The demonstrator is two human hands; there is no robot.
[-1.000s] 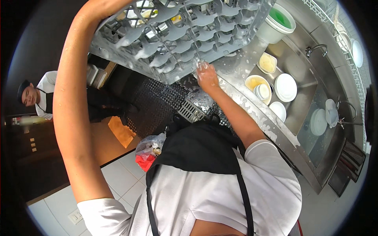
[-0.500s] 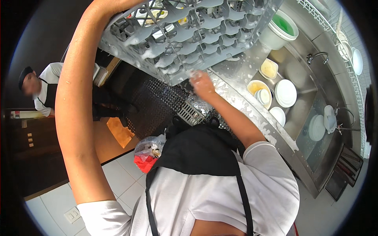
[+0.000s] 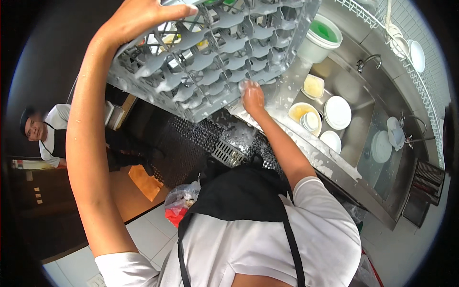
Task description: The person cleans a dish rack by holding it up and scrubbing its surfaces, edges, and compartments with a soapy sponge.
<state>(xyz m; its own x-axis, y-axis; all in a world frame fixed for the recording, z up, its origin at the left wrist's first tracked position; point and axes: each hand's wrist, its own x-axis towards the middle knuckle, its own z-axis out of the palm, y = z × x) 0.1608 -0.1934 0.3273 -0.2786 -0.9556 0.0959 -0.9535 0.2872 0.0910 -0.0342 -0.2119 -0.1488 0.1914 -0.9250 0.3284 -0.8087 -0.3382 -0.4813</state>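
A grey plastic dish rack [image 3: 229, 50] with rows of pegs, streaked with white suds, stands tilted up in front of me. My left hand [image 3: 138, 19] grips its upper left edge, the thumb lying over the rim and the other fingers partly hidden. At the rack's lower edge is my right hand [image 3: 252, 99], closed and wet with foam. Something pale and sudsy shows at its fingers, too small to name. Through the lattice I glimpse white and yellow things behind the rack.
A bucket of green liquid [image 3: 320, 36] stands right of the rack. The steel sink [image 3: 359, 103] holds stacked white plates [image 3: 337, 113] and a yellowish bowl [image 3: 297, 111]. A soapy counter edge [image 3: 306, 150] runs alongside me. Another person [image 3: 55, 126] stands at the left.
The rack appears lower and further left in the view, with my left hand still on it. My right hand has moved rightward along its lower edge. The view itself has shifted slightly.
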